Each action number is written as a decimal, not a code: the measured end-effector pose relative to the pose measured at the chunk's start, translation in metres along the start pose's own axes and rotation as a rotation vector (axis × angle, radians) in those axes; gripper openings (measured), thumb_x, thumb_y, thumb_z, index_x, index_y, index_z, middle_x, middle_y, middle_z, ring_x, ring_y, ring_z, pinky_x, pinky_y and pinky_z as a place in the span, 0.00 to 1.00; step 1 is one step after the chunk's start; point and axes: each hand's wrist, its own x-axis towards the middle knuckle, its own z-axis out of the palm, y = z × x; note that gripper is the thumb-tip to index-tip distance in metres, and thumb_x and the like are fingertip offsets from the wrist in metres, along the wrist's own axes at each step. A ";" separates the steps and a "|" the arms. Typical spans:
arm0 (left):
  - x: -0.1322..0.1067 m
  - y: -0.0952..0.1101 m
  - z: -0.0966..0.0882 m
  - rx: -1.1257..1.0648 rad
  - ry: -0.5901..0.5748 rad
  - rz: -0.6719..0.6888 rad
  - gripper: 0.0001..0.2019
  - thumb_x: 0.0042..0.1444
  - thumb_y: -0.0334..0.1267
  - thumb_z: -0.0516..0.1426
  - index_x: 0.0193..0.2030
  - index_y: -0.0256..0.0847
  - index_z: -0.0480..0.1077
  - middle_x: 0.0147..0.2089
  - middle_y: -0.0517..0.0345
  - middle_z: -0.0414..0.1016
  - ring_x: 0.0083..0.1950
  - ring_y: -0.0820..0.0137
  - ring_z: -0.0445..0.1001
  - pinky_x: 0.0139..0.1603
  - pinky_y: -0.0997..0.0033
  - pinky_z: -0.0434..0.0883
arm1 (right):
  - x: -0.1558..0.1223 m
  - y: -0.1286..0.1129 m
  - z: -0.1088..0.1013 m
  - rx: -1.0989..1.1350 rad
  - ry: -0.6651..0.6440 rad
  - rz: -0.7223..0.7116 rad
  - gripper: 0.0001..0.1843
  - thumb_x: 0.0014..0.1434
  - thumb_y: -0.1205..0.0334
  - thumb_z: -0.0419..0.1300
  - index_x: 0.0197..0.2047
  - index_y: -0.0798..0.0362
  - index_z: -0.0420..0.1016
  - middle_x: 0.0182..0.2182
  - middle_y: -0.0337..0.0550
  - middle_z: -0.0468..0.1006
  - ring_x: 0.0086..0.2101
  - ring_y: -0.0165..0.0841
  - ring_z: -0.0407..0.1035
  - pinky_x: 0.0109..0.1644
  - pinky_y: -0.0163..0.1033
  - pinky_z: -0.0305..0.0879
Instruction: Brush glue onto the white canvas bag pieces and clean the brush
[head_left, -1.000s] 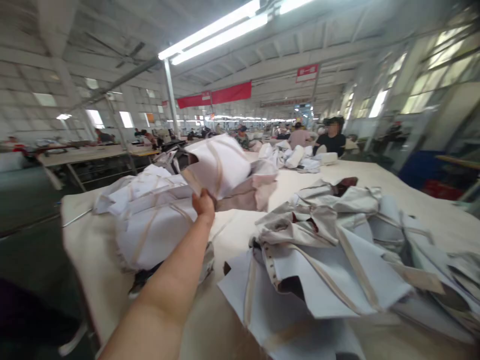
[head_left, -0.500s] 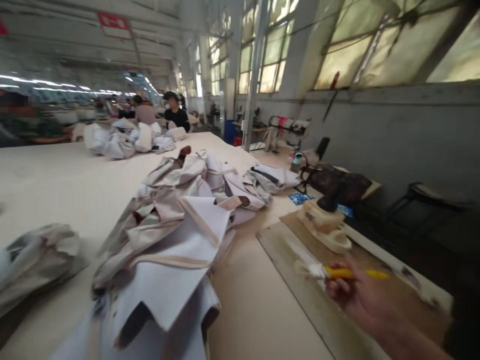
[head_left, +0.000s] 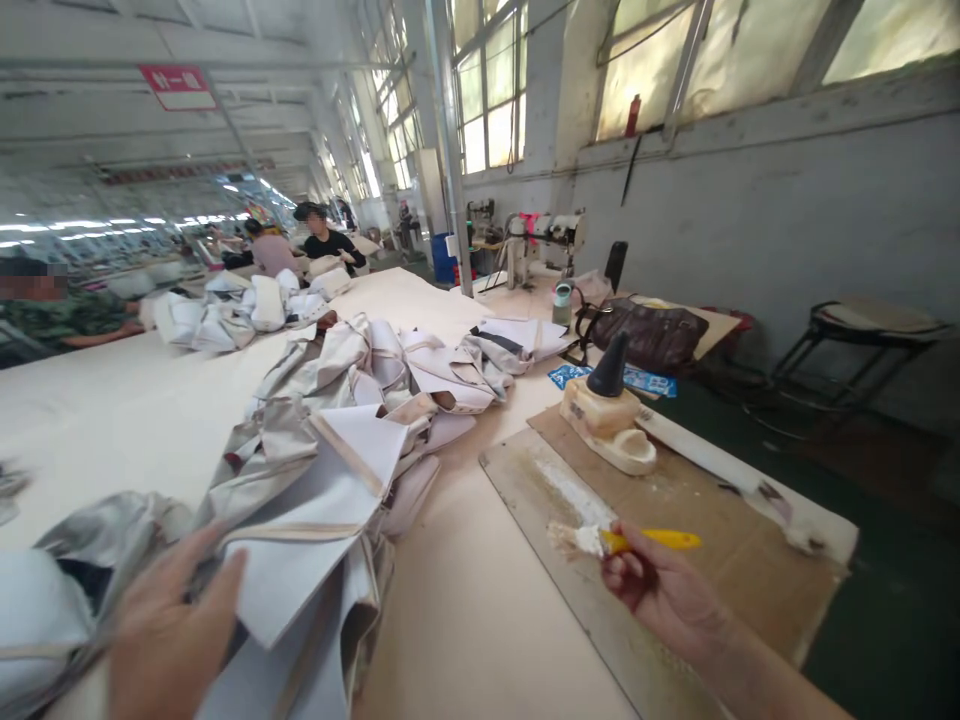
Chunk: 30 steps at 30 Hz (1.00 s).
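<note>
A brush with a yellow handle (head_left: 660,540) is pinched in my right hand (head_left: 660,590), its whitish, clumped bristles pointing left. The bristles are over a flat board (head_left: 525,500) that carries a white, wet-looking smear (head_left: 574,490). My left hand (head_left: 169,625), slightly blurred, is at the lower left with thumb and fingers apart. It is beside a heap of white and beige sewn fabric pieces (head_left: 322,530); whether it touches them I cannot tell. Another crumpled fabric piece (head_left: 52,610) lies to its left.
Beyond the board stands a cream-coloured block with a black cone-shaped nozzle (head_left: 609,370). A brown leather bag (head_left: 660,335) and a jar (head_left: 562,303) are behind it. More white pieces (head_left: 255,305) lie farther back on the table (head_left: 442,610). Several people sit beyond, and a stool (head_left: 862,330) is at right.
My left hand has come into view at the lower left, over the fabric. The view has shifted, and my right hand with the brush now appears farther left.
</note>
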 end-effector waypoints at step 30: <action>-0.207 0.192 0.166 -0.279 -0.599 0.267 0.07 0.47 0.28 0.53 0.22 0.40 0.68 0.27 0.60 0.68 0.32 0.70 0.67 0.37 0.69 0.62 | -0.030 -0.050 -0.070 -0.579 -0.025 -0.279 0.15 0.48 0.50 0.63 0.33 0.53 0.71 0.25 0.38 0.70 0.28 0.30 0.64 0.32 0.33 0.60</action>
